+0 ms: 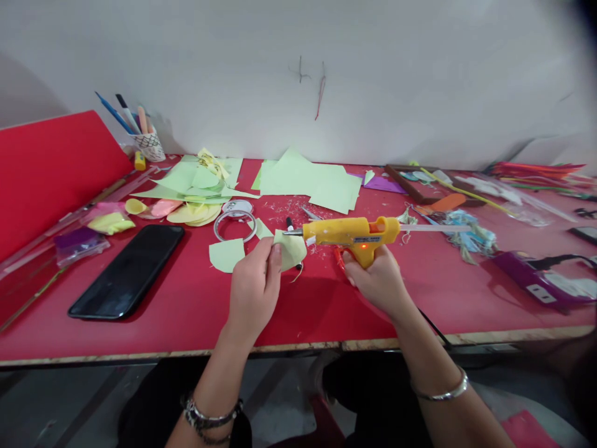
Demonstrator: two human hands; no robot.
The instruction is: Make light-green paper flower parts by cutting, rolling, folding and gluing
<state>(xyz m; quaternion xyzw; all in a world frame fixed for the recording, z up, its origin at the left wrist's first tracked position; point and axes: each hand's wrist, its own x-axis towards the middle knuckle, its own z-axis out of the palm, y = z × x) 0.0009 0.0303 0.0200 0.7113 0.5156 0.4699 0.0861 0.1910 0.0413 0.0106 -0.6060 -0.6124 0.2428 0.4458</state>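
My left hand point(255, 287) pinches a small piece of pale green paper point(291, 249) between thumb and fingers. Wrapped round the handle of a yellow hot glue gun point(336, 232) is my right hand point(375, 279). The gun's metal nozzle points left and meets the upper edge of the paper; whether it touches cannot be made out. An orange light glows on the gun, and a clear glue stick point(431, 228) sticks out of its back. Another cut green paper piece point(227, 256) lies left of my left hand, beside a roll of tape point(234, 226).
A black phone point(128, 270) lies at the left. Green paper sheets point(303, 180) and a pen cup point(150, 147) stand or lie along the wall. To the right are blue tassels point(469, 230), a brown frame point(413, 190) and a purple device point(536, 280). Paper scraps dot the middle.
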